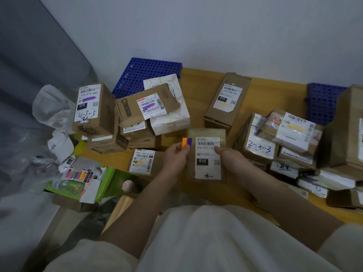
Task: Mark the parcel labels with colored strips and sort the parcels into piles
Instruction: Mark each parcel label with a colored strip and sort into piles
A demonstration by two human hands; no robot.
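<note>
A person sits over a wooden table (198,79) crowded with parcels. The left hand (175,155) pinches 2 colored strips, an orange strip (184,142) and a purple strip (189,141), side by side between thumb and fingers, just left of the parcel in the middle. That flat parcel (206,154) lies on the table in front of the person, its white label (208,158) facing up and showing a black box printed 010. The right hand (228,157) rests on the parcel's right side, with a fingertip pressing the label near its upper right corner; the other fingers curl loosely and I cannot tell whether they grip the edge.

To the left stands a pile of cardboard boxes: a tall box (92,108) marked 070 with a purple mark on its label, and a flatter box (145,106) whose label also carries a purple mark, lying on a white box (170,118). A small parcel (144,160) sits just left of the left hand. Behind the middle parcel stands a box marked 032 (225,103). On the right, a heap of parcels (280,138) is stacked unevenly. A pack of colored strips (78,174) lies in a green tray (110,178) at the lower left. 2 blue perforated panels (145,73) lean by the wall.
</note>
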